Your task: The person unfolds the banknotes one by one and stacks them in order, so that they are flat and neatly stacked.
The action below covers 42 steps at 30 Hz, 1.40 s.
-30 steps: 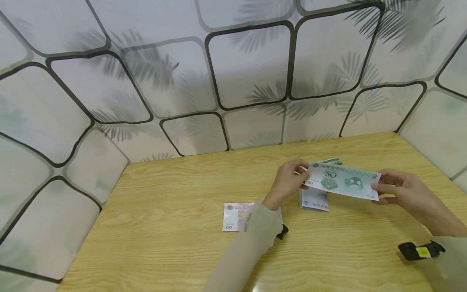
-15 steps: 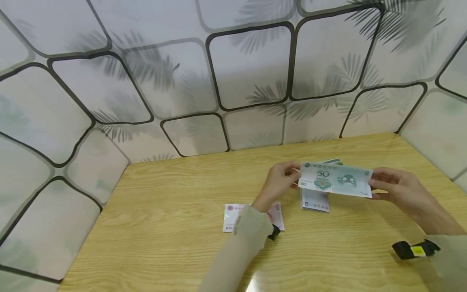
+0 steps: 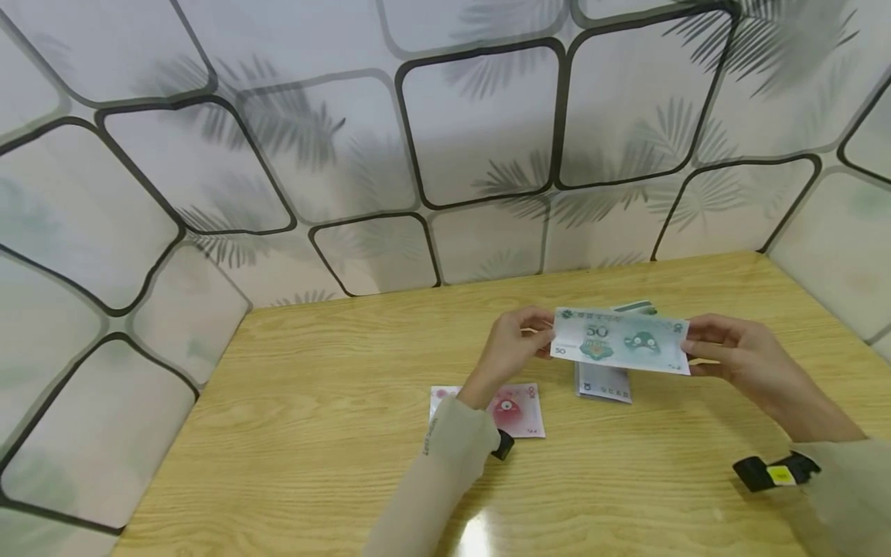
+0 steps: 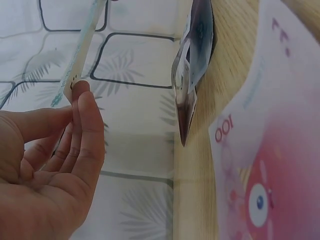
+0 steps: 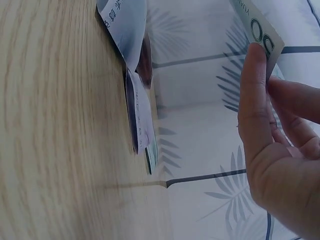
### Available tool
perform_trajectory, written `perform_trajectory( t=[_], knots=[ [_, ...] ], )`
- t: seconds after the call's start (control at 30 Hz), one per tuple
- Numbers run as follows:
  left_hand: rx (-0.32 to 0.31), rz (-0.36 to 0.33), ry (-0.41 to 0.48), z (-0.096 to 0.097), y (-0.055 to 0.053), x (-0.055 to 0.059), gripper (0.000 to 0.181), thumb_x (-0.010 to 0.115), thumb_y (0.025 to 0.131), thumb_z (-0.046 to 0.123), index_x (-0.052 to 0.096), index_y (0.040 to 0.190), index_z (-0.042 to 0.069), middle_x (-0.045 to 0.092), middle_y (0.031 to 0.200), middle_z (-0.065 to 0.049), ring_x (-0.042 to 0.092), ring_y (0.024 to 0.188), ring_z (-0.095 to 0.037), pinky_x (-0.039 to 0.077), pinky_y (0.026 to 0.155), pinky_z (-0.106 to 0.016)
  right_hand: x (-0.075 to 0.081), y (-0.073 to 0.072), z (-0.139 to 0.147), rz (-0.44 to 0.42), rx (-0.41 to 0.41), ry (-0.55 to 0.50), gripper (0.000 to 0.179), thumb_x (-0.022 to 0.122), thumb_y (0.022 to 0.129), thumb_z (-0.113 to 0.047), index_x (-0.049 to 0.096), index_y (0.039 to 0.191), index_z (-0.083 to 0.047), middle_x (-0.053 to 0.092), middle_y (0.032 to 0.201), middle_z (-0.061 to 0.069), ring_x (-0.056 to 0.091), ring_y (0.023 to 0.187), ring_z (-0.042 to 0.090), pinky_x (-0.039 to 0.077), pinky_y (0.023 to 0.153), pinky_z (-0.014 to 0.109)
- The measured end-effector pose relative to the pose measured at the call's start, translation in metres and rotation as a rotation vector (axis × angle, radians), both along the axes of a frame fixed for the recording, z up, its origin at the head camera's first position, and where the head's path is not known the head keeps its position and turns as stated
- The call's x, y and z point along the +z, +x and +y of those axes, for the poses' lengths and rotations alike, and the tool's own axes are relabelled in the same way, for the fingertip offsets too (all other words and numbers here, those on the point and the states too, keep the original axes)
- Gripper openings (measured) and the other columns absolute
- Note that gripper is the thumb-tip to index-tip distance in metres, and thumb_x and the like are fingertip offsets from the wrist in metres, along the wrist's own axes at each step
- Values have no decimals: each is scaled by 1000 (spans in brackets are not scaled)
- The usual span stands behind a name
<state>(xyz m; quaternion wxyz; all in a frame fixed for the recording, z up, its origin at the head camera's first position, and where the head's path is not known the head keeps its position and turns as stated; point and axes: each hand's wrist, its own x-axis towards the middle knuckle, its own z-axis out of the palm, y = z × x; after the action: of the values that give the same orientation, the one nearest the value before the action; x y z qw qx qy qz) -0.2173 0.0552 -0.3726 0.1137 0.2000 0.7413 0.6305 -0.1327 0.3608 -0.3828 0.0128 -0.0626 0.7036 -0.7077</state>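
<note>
Stretched between both hands above the table is a green play banknote marked 50 [image 3: 619, 340], its printed face toward the head camera. My left hand [image 3: 511, 344] pinches its left end between thumb and fingers; my right hand [image 3: 745, 360] pinches the right end. Below and behind it lies a pile of folded banknotes [image 3: 602, 382], partly hidden by the held note. A pink play banknote marked 100 [image 3: 518, 410] lies on the table under my left forearm, which covers part of it. In the left wrist view that pink banknote [image 4: 280, 165] looms close at the right.
The wooden table [image 3: 313, 433] meets a wall covering [image 3: 480, 131] with dark-outlined shapes and leaf prints at its back. Black straps [image 3: 776, 472] sit at both wrists, by the beige sleeves.
Both hands have shifted left together with the green banknote held between them. More of the pink banknote's right part now shows beside my left forearm.
</note>
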Motion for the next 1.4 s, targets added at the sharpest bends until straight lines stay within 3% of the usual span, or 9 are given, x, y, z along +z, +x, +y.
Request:
perform_trajectory(
  t=[0.4, 0.63, 0.77, 0.97, 1.17, 1.4],
  knots=[
    [8, 15, 28, -16, 3, -2, 16, 64, 96, -8, 68, 112, -9, 69, 97, -18, 66, 74, -18, 62, 75, -43, 3, -4, -14, -11, 21, 84, 40, 53, 100, 12, 72, 107, -23, 68, 99, -5, 66, 84, 11, 59, 69, 25],
    [16, 28, 9, -26, 6, -1, 16, 63, 97, -6, 69, 112, -7, 68, 94, -13, 65, 71, -15, 61, 78, -46, 6, -7, -21, -7, 26, 168, 33, 55, 100, 9, 69, 109, -20, 67, 99, -5, 65, 84, 12, 58, 69, 24],
    [18, 39, -1, -31, 9, 0, 16, 63, 97, -5, 69, 113, -6, 67, 93, -9, 64, 70, -13, 61, 78, -47, 7, -9, -24, -15, 46, 105, 39, 56, 100, 8, 67, 117, -25, 67, 97, -2, 66, 83, 13, 58, 69, 25],
    [41, 63, 34, -38, 9, -4, 21, 63, 96, -8, 67, 116, -7, 68, 94, -15, 65, 71, -14, 61, 75, -46, 8, -12, -31, 24, 130, -29, 47, 55, 100, 10, 66, 129, -25, 66, 93, 5, 66, 80, 14, 60, 68, 28],
    [47, 108, 28, -46, 11, -1, 35, 62, 96, -11, 62, 130, -3, 68, 93, -19, 66, 71, -18, 60, 76, -53, 10, -15, -38, 50, 142, 0, 43, 55, 100, 9, 70, 126, -23, 65, 95, 4, 66, 82, 14, 60, 69, 27],
    [40, 141, -1, -56, 11, 1, 45, 62, 96, -10, 59, 139, 2, 67, 91, -14, 63, 68, -13, 61, 74, -48, 11, -17, -49, 69, 155, 12, 41, 57, 100, 8, 69, 129, -18, 65, 95, 5, 66, 82, 14, 60, 69, 29]
  ],
)
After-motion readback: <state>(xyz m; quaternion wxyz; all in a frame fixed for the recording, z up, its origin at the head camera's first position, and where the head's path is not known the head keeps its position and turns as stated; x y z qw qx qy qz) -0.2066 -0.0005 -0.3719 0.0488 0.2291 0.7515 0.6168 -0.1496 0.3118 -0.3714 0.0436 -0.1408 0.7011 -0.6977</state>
